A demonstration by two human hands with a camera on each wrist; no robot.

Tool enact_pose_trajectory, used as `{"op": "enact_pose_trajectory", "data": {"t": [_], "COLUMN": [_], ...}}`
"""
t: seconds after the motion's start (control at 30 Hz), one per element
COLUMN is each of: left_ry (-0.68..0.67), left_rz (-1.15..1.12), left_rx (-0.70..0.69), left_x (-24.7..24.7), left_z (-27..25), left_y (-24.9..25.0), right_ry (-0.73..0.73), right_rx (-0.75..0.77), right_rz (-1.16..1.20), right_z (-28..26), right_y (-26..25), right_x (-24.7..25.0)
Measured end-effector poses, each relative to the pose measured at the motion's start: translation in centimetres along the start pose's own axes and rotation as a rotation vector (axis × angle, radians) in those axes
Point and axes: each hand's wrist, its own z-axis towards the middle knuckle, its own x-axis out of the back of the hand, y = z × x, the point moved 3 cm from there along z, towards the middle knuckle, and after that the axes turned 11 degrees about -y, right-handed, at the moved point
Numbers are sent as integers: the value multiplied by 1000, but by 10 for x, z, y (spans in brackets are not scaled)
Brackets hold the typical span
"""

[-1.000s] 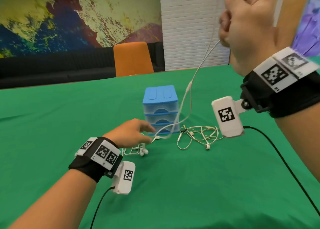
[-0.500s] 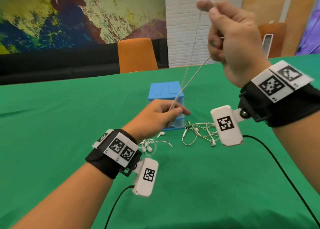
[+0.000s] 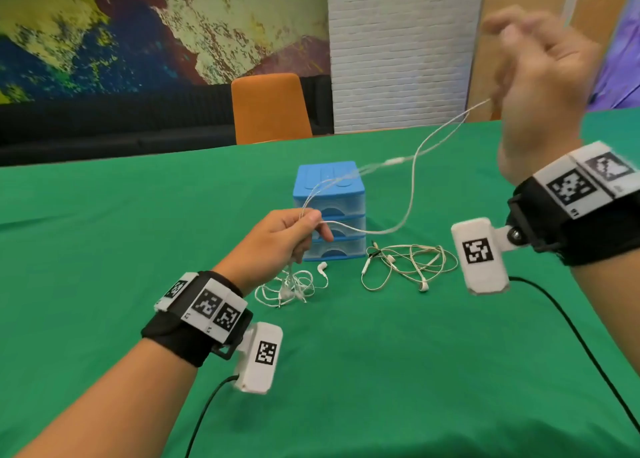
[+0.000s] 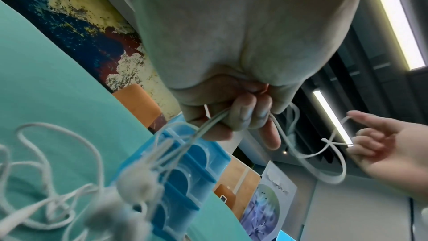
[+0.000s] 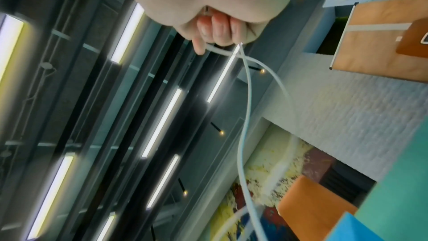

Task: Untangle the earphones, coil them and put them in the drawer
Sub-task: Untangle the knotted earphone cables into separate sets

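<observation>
Item 1, left hand [image 3: 277, 239]: your fingers [image 4: 241, 116] are curled round the white earphones [image 3: 412, 194], several strands bunched in the grip, held low in front of the drawer unit.

Item 2, right hand [image 3: 533, 104]: raised well above the desk and blurred in the head view; the right wrist view shows fingers [image 5: 217, 30] closed on the cord's far end.

Item 3, cord span: slack loops sag between your hands. Below your left hand the rest hangs into a knotted heap [image 3: 291, 288] on the desk, one earbud [image 3: 322, 267] lying just beside it.

Item 4, drawer unit [image 3: 329, 180]: blue, three drawers, all closed, behind your left hand.

Item 5, second earphone set [image 3: 408, 263]: loose tangle on the green desk [image 3: 138, 215], right of the unit; untouched.

Handling note: the untangling step looks unfinished. Keep the left grip light so cord can slide through; draw with the right hand gently, stopping where the heap tightens, and pick loops apart rather than pulling hard. Keep the heap apart from the second set.
</observation>
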Motion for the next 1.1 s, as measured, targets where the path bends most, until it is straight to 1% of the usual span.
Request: {"op": "enact_pose_trajectory", "data": {"t": [0.13, 0.23, 0.27, 0.3, 0.33, 0.4, 0.47, 0.53, 0.6, 0.7, 0.8, 0.83, 0.87, 0.9, 0.97, 1.03, 1.1], "left_ry": [7, -1, -8, -11, -11, -15, 3, 56, 106, 137, 132, 132, 135, 137, 125, 88, 49], "left_rz": [125, 234, 243, 243, 234, 191, 151, 155, 165, 130, 76, 70, 70, 74, 72, 52, 68], "left_rx": [-66, -90, -98, -101, -102, -114, -123, -113, -85, -39, 2, 14, 24, 33, 44, 28, -1], "left_x": [-3, -7, -7, -7, -6, -5, 0, 7, 13, 17, 17, 17, 17, 17, 14, 9, 2], "left_z": [8, 10, 11, 10, 10, 7, 6, 6, 4, 1, -2, -3, -4, -5, -5, -3, 0], "left_y": [16, 28, 30, 32, 32, 31, 27, 21, 15, 6, -4, -8, -10, -12, -12, -5, 6], "right_ry": [-560, -1050, -1189, -1275, -1305, -1286, -1242, -1147, -1004, -736, -429, -352, -306, -292, -363, -501, -645], "right_rx": [-154, -249, -279, -306, -334, -363, -361, -365, -395, -433, -409, -396, -385, -373, -345, -309, -280], "right_rz": [-96, -200, -250, -285, -307, -312, -324, -292, -151, 60, 108, 116, 122, 116, 50, -65, -117], "right_z": [-44, -78, -87, -95, -101, -107, -108, -100, -89, -71, -52, -46, -42, -40, -43, -53, -67], "right_y": [15, 25, 30, 34, 39, 46, 49, 49, 47, 43, 39, 38, 38, 37, 39, 41, 43], "right_x": [-42, -70, -77, -81, -83, -85, -83, -78, -69, -54, -34, -26, -20, -17, -18, -28, -41]}}
